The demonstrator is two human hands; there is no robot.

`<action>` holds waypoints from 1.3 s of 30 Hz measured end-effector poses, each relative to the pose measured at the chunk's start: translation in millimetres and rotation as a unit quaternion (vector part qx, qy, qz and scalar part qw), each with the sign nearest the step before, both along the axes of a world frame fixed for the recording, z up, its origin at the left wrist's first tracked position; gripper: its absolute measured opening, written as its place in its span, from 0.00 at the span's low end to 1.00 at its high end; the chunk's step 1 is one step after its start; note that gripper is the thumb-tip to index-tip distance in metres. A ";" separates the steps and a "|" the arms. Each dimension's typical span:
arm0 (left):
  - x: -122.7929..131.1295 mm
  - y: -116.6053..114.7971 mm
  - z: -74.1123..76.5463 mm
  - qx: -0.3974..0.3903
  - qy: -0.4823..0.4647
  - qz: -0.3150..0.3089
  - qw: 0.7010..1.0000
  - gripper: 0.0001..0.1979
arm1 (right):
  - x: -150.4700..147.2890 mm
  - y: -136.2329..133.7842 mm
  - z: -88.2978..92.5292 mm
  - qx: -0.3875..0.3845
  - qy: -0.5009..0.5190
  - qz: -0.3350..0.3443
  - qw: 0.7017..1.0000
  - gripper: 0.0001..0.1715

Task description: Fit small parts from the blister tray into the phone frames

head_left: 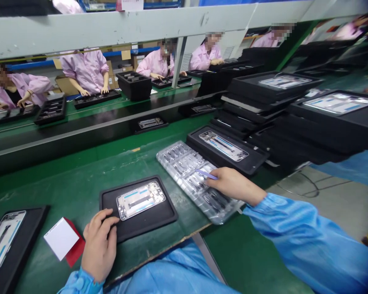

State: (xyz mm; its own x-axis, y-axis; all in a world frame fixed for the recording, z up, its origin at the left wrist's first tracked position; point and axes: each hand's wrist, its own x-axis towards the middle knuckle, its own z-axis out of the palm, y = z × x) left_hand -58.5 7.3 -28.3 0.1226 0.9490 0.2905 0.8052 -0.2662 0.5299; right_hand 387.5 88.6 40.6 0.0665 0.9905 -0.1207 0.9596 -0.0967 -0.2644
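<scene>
My left hand (100, 245) rests at the left edge of a black foam tray (147, 226), fingers loosely bent and apart, fingertips close to the corner of a phone frame (141, 199). That frame lies flat in the tray, with blue strips and a dark flex cable across it. In my right hand (233, 184) is a thin purple stick-like tool (207, 174), pinched between thumb and fingers. Its tip is over a clear plastic blister tray (179, 167) holding rows of small dark and silvery parts. Whether the tip touches a part, I cannot tell.
Another black tray with a phone frame (223, 145) stands behind the blister tray. Stacked black trays (263, 106) rise at the right. At left are a white-and-red paper block (61, 239) and a further tray (27, 241). Co-workers in pink sit across the conveyor (110, 130).
</scene>
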 end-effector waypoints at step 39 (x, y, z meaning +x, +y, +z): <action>70.3 16.5 32.1 -0.122 -0.252 -0.078 0.957 0.11 | -154.7 -51.5 3.3 0.360 0.149 0.478 0.787 0.09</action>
State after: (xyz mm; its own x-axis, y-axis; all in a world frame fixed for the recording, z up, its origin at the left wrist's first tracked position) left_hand 11.7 23.8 3.8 0.1710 0.9778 0.1213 0.3925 -0.1805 0.9019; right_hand 232.9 37.1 44.0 -0.6757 0.3902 0.6255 0.3881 0.9096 -0.1482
